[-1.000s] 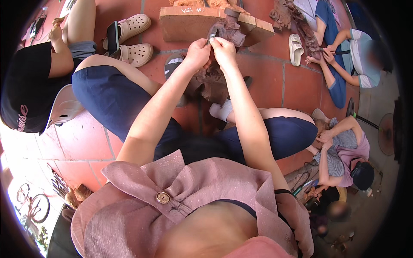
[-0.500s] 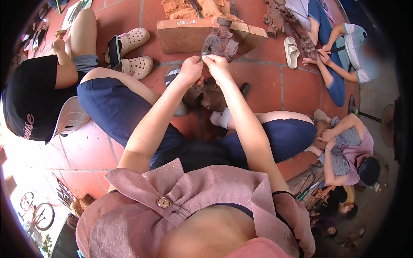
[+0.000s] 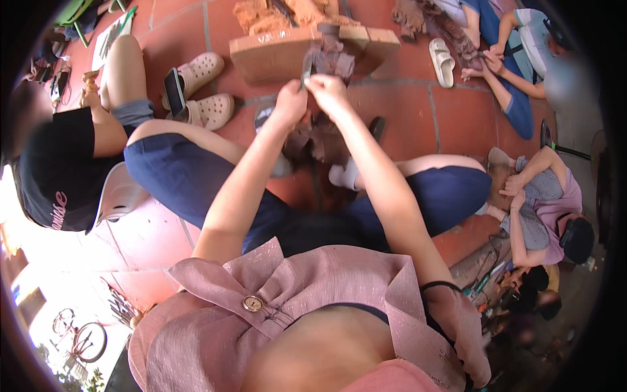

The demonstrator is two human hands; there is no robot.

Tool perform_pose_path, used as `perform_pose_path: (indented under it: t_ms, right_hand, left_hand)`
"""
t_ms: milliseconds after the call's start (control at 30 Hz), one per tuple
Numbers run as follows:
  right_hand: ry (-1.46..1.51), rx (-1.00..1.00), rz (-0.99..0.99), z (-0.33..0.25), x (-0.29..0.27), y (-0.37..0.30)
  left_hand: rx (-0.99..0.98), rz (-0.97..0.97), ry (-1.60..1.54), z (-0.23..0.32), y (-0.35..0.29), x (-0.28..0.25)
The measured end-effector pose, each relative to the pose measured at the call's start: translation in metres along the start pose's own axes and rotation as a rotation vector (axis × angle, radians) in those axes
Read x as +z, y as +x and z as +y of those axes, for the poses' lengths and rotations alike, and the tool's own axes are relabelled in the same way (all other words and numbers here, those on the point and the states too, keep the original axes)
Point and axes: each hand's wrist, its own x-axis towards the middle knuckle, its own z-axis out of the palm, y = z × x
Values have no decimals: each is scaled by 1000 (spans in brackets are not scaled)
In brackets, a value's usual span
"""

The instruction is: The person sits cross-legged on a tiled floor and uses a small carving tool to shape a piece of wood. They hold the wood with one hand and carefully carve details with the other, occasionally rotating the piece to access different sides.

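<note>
A dark brown carved wooden figure stands between my feet, its lower part partly hidden by my arms. My left hand and my right hand meet in front of it with fingers closed. Between their fingertips shows a thin grey-green strip, too small to tell its kind. Both hands pinch it close against the figure. My forearms cover part of the carving's base.
Behind the figure lies a thick wooden block with an orange carving. Pale clogs with a phone leaning on them are at left. A white sandal lies at right. People sit on both sides over a red tiled floor.
The whole view has shifted slightly. My hands stay together at the figure, and more of the grey-green strip shows above the fingers. The person at left has shifted a little.
</note>
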Motion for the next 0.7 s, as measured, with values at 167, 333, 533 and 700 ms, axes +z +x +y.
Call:
perform_pose_path:
  t_ms: [167, 333, 533, 700]
  right_hand:
    - [5, 49, -24, 22, -2, 6]
    - [25, 80, -66, 16, -4, 2]
    - [543, 289, -61, 16, -12, -33]
    - [898, 319, -35, 7, -24, -32]
  left_hand:
    - [-39, -63, -68, 11, -14, -2]
    - [-5, -110, -111, -5, -4, 0]
    - [-248, -359, -432, -2, -54, -16]
    - [243, -19, -101, -30, -63, -1]
